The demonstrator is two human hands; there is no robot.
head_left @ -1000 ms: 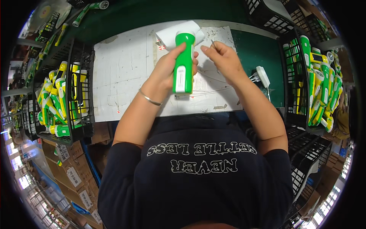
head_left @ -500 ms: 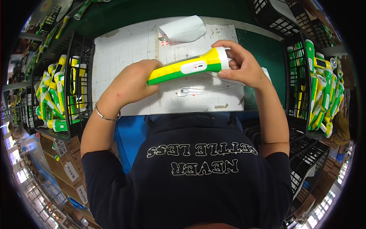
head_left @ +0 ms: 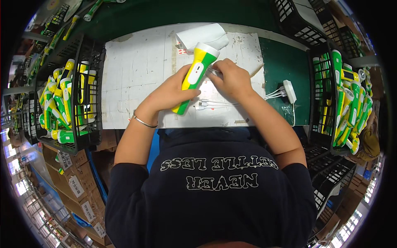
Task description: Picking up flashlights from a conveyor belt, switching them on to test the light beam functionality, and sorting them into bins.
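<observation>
i see a scuffed white cardboard sheet (head_left: 136, 78) spread over the dark green worktop (head_left: 285, 62). a black wire crate (head_left: 89, 136) at the left edge holds green-and-yellow plastic torches (head_left: 62, 99), and another black mesh crate (head_left: 320, 103) on the right holds more (head_left: 347, 103). a white plug adapter (head_left: 288, 91) with thin white cables (head_left: 231, 103) lies on the green. a folded white paper pouch (head_left: 202, 35) sits at the far edge.

We are at a bench in a small assembly workshop or factory line. Under our hands lies a scuffed white work mat (head_left: 136, 74) on a green bench top (head_left: 285, 62). Left of our hands a black wire crate (head_left: 89, 136) holds rows of identical green-and-yellow torches (head_left: 62, 99); right of them another crate (head_left: 324, 136) holds more of the same. Below the left crate, labelled cardboard cartons (head_left: 74, 186) are stacked on the floor.
</observation>
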